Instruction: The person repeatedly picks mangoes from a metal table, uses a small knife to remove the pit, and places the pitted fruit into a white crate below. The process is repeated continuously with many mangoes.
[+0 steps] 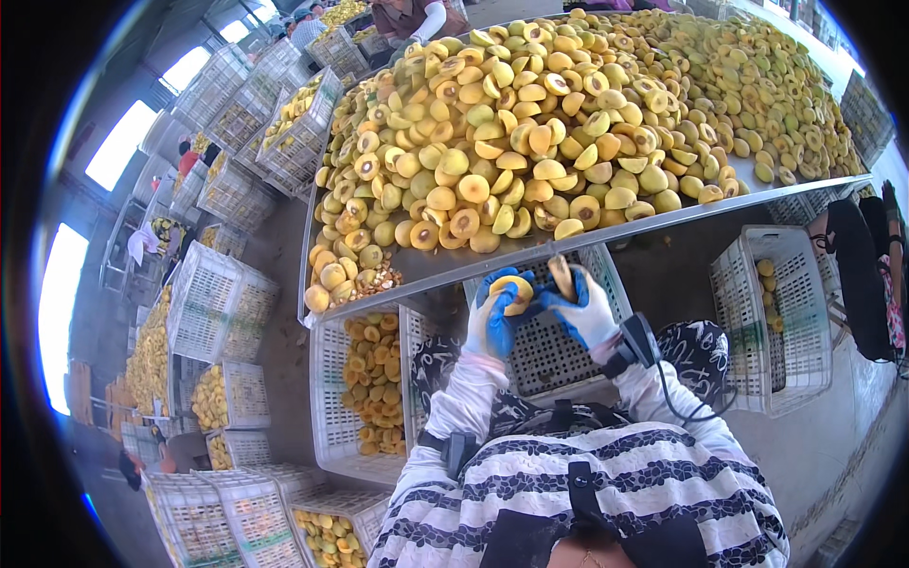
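Note:
My left hand [497,317], in a white and blue glove, is closed around a yellow peach half [514,295], held just off the front edge of the metal table [454,263]. Close beside it, my gloved right hand [582,308] grips a tool with a wooden handle [562,276]; its working end is hidden by the fingers. Beyond both hands, a large heap of halved yellow peaches [530,142] covers the tabletop, many with brown pit cavities showing. A plastic crate [554,355] stands below my hands.
Left of my legs, a white crate [331,417] holds peach halves. Another white crate [795,350] stands to the right with a few halves. Stacked crates [222,303] line the left side. A co-worker [417,19] is across the table, and another person's dark-clothed legs [847,275] show at right.

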`<state>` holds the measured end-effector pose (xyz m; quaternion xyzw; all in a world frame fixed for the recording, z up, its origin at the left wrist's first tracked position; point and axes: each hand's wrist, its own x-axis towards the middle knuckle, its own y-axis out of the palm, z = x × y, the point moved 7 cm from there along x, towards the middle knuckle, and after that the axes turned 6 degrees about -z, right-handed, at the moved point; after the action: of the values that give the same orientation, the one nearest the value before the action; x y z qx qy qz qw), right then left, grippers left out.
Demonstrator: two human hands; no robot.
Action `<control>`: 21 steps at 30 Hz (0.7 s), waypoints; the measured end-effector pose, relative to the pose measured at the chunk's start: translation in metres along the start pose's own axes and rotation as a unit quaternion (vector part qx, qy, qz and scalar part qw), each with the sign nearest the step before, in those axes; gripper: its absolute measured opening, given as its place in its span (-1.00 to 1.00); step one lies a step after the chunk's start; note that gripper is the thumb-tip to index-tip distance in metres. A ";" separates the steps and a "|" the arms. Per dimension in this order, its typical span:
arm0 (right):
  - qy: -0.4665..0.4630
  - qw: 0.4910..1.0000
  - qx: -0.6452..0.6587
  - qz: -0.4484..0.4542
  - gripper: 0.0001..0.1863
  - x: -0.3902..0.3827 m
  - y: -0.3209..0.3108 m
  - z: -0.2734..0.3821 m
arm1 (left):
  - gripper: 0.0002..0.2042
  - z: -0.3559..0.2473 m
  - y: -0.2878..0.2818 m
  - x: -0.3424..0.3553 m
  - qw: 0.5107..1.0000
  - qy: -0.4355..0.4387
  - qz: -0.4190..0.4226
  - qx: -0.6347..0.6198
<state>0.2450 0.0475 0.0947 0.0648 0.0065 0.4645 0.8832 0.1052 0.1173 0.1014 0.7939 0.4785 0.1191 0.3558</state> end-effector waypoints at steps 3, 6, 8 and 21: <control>-0.047 0.997 0.041 0.046 -0.46 -0.011 0.006 -0.003 | -0.64 0.020 -0.001 -0.005 0.994 -0.057 -0.029 0.093; -0.088 0.992 -0.046 0.078 -0.45 -0.004 0.001 0.000 | -0.71 0.013 0.002 -0.005 0.983 -0.028 0.044 0.178; -0.108 0.985 -0.107 0.087 -0.45 0.002 0.000 0.004 | -0.73 0.009 -0.010 0.000 0.973 -0.043 0.009 0.225; 0.000 0.981 -0.162 0.111 -0.78 -0.058 0.002 -0.016 | -0.66 0.011 0.000 -0.010 0.981 0.117 -0.061 0.144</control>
<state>0.2094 0.0026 0.0767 -0.0793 -0.0757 0.5544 0.8250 0.1058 0.1041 0.0950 0.7865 0.5768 0.1188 0.1860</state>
